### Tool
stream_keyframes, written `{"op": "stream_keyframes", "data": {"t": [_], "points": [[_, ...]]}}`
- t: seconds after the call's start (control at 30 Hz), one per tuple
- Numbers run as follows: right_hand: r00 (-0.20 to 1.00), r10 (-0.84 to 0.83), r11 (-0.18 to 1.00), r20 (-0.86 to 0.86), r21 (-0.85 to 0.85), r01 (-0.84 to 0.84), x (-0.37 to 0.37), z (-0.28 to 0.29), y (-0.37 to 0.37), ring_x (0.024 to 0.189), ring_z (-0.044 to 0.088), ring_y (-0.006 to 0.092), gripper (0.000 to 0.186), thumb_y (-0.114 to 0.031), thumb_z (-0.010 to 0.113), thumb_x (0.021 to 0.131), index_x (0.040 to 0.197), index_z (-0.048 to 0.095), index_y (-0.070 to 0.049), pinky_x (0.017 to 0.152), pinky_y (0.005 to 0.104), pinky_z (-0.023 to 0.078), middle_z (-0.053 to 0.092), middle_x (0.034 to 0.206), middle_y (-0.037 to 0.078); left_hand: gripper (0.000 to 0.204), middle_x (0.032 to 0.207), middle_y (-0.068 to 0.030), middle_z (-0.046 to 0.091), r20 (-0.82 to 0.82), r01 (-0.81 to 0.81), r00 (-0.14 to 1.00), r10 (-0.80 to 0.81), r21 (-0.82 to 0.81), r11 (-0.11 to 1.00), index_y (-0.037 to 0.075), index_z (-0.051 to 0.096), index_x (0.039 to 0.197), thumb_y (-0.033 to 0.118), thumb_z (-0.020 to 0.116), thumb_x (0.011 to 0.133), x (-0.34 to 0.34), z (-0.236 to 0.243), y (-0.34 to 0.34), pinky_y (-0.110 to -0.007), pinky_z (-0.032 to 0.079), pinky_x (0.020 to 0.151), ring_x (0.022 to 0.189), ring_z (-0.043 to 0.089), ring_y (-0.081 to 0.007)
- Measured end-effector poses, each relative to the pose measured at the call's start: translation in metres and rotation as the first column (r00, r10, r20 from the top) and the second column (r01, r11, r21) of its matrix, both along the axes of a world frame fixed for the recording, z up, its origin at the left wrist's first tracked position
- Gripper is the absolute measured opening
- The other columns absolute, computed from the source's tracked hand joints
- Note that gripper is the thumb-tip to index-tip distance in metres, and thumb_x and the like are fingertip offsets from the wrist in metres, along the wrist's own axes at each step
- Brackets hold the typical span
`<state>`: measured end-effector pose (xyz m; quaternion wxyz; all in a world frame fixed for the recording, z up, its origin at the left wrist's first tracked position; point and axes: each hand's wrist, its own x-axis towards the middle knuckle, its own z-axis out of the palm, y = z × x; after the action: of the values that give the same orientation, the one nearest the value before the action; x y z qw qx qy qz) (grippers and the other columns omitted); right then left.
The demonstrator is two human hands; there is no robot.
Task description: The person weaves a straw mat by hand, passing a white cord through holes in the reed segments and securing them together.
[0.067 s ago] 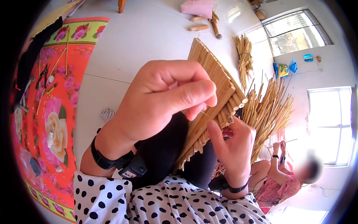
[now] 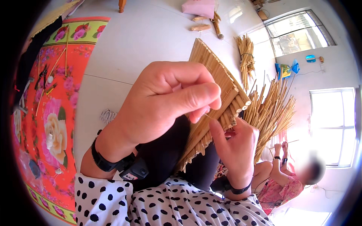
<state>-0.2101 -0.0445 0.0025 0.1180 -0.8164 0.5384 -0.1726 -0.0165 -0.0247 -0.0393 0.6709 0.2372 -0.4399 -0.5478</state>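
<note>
A stiff panel of straw-coloured reed stalks (image 2: pixel 205 62), bound side by side, lies slanting across my lap. Its cut round ends run along the right and lower edges. My left hand (image 2: pixel 169 96) is raised over the panel, thumb and fingers pinched together. A fine pale thread shows just below its fingertips, running toward my other hand. At the panel's lower right edge, my right hand (image 2: pixel 237 145) is closed round the stalk ends, its thumb up along the near side. Part of its fingers is hidden behind the stalks.
Loose reeds (image 2: pixel 273 113) stand in a big bundle at right, with a tied bundle (image 2: pixel 246 56) beyond. A red floral mat (image 2: pixel 62 113) at left bears pliers (image 2: pixel 43 75) and thin sticks. Another person (image 2: pixel 281 184) sits at lower right, holding a stick.
My left hand has shifted very slightly to the right, still pinched. My right hand and the reed panel have stayed nearly in place.
</note>
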Motion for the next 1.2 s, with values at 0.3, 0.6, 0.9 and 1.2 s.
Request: {"op": "stream_keyframes", "data": {"t": [0.3,0.6,0.9,1.2], "points": [[0.977,0.040,0.987,-0.210,-0.146,-0.071,0.020,0.004,-0.003,0.043,0.051,0.0378,0.043,-0.025,0.072,0.083,0.056,0.048,-0.003,0.042,0.0423,0.038,0.048,0.048,0.016,0.024,0.067,-0.0059,0.060,0.155,-0.014,0.988,0.002,0.075,0.997,-0.003,0.062,0.077,0.015,0.061,0.093,0.015,0.014,0.009,-0.024,0.042,0.057,0.059,0.051,-0.0093],[0.987,0.144,0.989,-0.076,0.025,-0.142,0.013,0.010,-0.013,0.046,0.055,0.0322,0.037,-0.024,0.076,0.080,0.061,0.053,-0.002,0.044,0.0379,0.042,0.053,0.054,0.012,0.023,0.067,0.0012,0.054,0.027,-0.064,0.998,0.060,0.157,0.985,0.000,0.062,0.080,0.018,0.062,0.095,0.013,-0.012,0.007,-0.021,0.040,0.058,0.060,0.044,-0.0040],[0.884,0.299,0.954,0.358,-0.086,-0.288,-0.039,-0.029,0.000,0.080,0.066,0.0327,0.043,-0.028,0.076,0.079,0.109,0.061,0.001,0.068,0.0373,0.053,0.065,0.098,0.018,0.035,0.078,-0.0023,0.052,0.623,-0.086,0.777,-0.089,0.246,0.966,-0.003,0.060,0.108,0.025,0.070,0.090,-0.023,-0.012,0.018,-0.023,0.041,0.060,0.066,0.046,-0.0081],[0.729,0.352,0.914,0.587,-0.049,-0.403,-0.059,-0.058,0.009,0.125,0.041,0.0441,0.079,-0.018,0.078,0.073,0.139,0.040,0.002,0.101,0.0474,0.043,0.040,0.140,0.023,0.058,0.097,-0.0073,0.056,0.675,-0.205,0.736,-0.044,0.285,0.936,-0.005,0.054,0.120,0.048,0.054,0.096,-0.065,0.008,0.026,-0.028,0.043,0.072,0.082,0.052,-0.0133]]}}
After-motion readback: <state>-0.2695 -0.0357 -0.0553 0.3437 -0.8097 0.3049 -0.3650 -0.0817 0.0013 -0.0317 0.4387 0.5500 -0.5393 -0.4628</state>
